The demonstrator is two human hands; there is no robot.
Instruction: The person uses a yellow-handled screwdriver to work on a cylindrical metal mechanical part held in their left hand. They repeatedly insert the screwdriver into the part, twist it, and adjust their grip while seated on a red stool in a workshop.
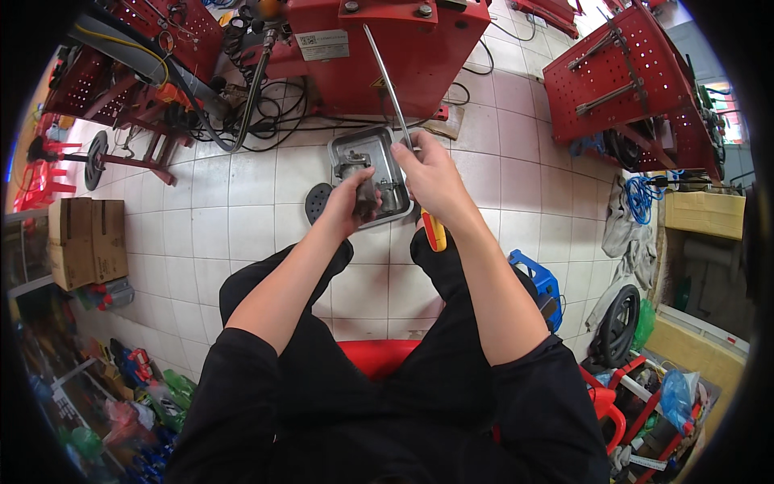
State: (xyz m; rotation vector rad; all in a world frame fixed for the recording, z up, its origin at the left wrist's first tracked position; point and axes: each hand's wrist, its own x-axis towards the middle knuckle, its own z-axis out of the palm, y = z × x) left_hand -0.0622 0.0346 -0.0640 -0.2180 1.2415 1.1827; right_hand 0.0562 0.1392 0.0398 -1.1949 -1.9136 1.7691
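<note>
In my left hand (pixel 355 202) is a dark, grimy metal part with a cylindrical body (pixel 365 194), my fingers wrapped round it. My right hand (pixel 431 173) grips a long screwdriver (pixel 383 73). Its steel shaft points up and away from me, and its yellow and red handle (pixel 434 232) sticks out below my palm. Under both hands a grey metal tray (pixel 343 145) rests on the tiled floor. Another small metal piece (pixel 393 196) lies in it, partly hidden by my hands.
A red machine (pixel 387 73) stands just beyond the tray, with black hoses and cables (pixel 282 113) on its left. A red perforated panel (pixel 629 89) is at the far right. Cardboard boxes (pixel 89 242) sit left, a blue case (pixel 536 282) by my right knee.
</note>
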